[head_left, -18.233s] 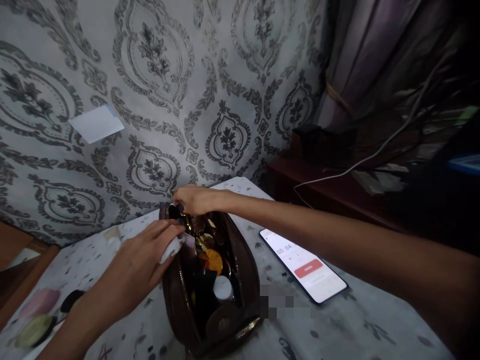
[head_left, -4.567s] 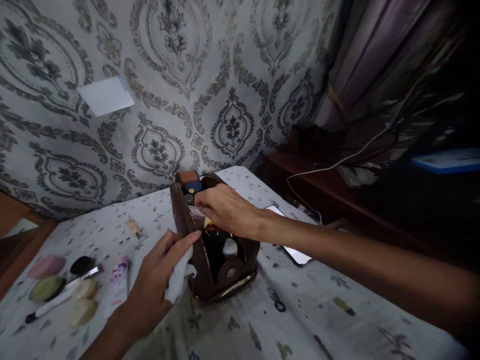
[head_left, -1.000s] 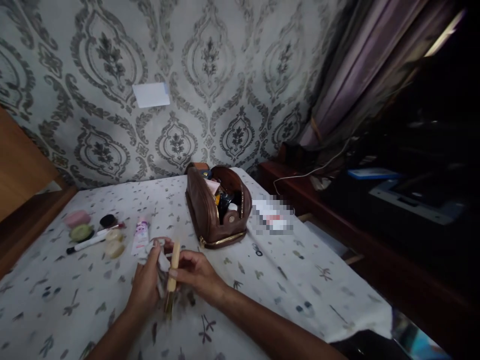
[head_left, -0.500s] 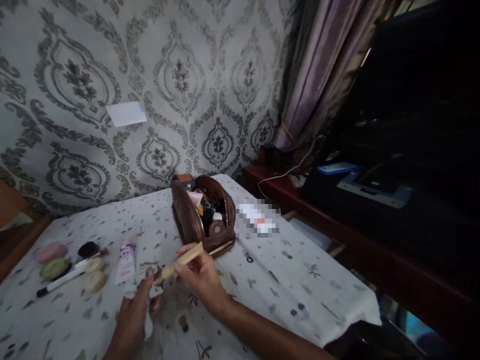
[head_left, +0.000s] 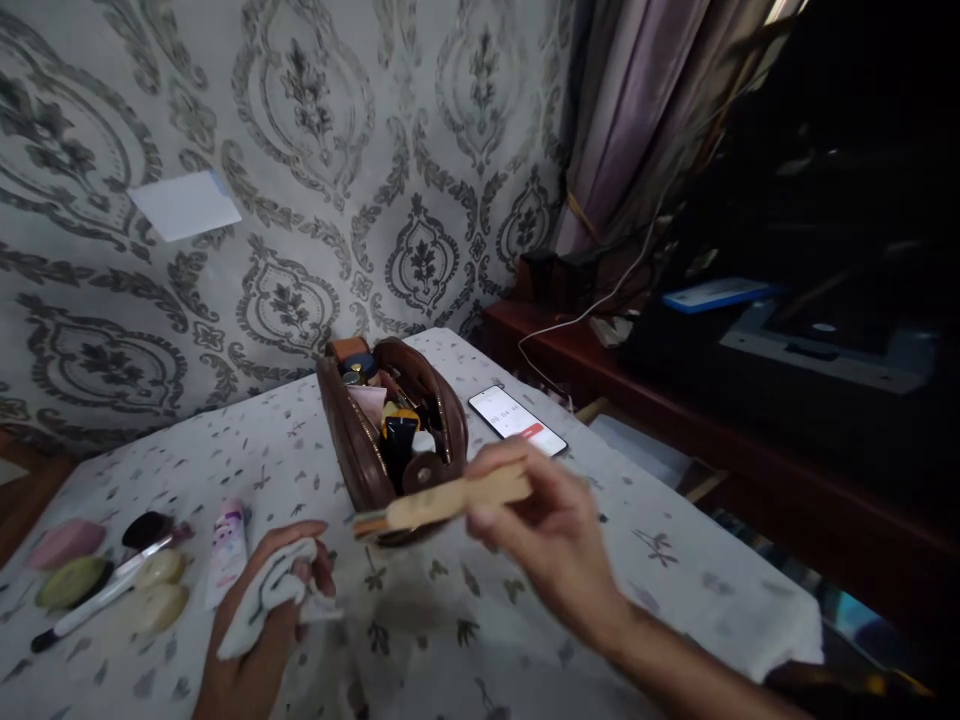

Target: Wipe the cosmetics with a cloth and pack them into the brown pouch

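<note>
My right hand (head_left: 551, 535) grips a long, flat beige piece (head_left: 435, 502), wood-like, with darker layers at its left end; motion blurs it and I cannot tell its kind. It is held level in front of an unzipped brown toiletry bag (head_left: 352, 440), which is filled with bottles, tubes and small items. Lower left, my left hand (head_left: 251, 620) is closed on a crumpled white cloth (head_left: 274, 590). Beyond that hand lies a white and purple tube (head_left: 227, 545). Farther left are a white-handled brush (head_left: 94, 605), a pink sponge (head_left: 66, 543) and a green sponge (head_left: 73, 582).
A phone (head_left: 510, 412) with a lit screen lies right of the bag on the patterned cloth (head_left: 525, 620). Two cream puffs (head_left: 160, 608) and a dark round item (head_left: 145, 529) are at left. A dark red desk (head_left: 555, 345) with a white cable (head_left: 581, 318) borders the right.
My right hand has moved right and up with the beige piece, away from the cloth in my left hand. The view has shifted, so the small items sit farther left.
</note>
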`<state>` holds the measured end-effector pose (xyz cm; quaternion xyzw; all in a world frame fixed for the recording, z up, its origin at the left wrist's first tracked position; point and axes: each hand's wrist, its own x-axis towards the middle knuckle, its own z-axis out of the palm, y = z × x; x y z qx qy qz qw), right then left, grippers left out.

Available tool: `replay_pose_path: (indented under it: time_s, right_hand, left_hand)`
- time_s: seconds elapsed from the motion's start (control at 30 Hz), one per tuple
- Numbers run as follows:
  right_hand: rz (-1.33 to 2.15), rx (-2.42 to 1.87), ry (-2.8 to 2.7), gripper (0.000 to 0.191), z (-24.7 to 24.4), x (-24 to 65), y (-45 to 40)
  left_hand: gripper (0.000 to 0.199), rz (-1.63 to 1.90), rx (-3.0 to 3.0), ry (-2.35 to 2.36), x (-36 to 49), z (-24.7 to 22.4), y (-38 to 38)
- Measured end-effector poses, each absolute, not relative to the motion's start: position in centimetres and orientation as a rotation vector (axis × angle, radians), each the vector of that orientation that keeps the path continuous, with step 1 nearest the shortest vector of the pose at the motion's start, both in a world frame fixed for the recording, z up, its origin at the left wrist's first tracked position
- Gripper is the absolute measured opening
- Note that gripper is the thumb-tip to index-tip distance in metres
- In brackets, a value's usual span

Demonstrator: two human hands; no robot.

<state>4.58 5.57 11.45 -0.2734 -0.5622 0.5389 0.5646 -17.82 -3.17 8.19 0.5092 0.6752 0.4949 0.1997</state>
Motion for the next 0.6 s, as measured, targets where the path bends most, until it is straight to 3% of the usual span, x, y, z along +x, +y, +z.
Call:
replay_pose_path:
  time_s: [0.07, 0.13, 0.3, 0.6]
  right_hand:
    - [1.131, -0.673, -1.267, 0.024, 12.6, 6.0, 7.4]
    - [1.065, -0.671, -1.279, 0.022, 13.7, 6.8, 9.1]
    - [1.097, -0.616, -1.464, 0.018, 15.3, 6.4, 12.3]
    - [1.259, -0.496, -1.793, 0.005, 16.2, 4.1, 16.3]
  left_hand:
    - [0.030, 1.171, 2.024, 1.806, -18.0, 10.2, -1.2]
    - [0.042, 0.939, 2.477, 1.752, -18.1, 11.7, 0.8]
    - [0.063, 0.497, 2.873, 1.959, -17.8, 12.3, 3.7]
    - [0.051, 0.755, 2.741, 1.950, -18.5, 10.0, 3.5]
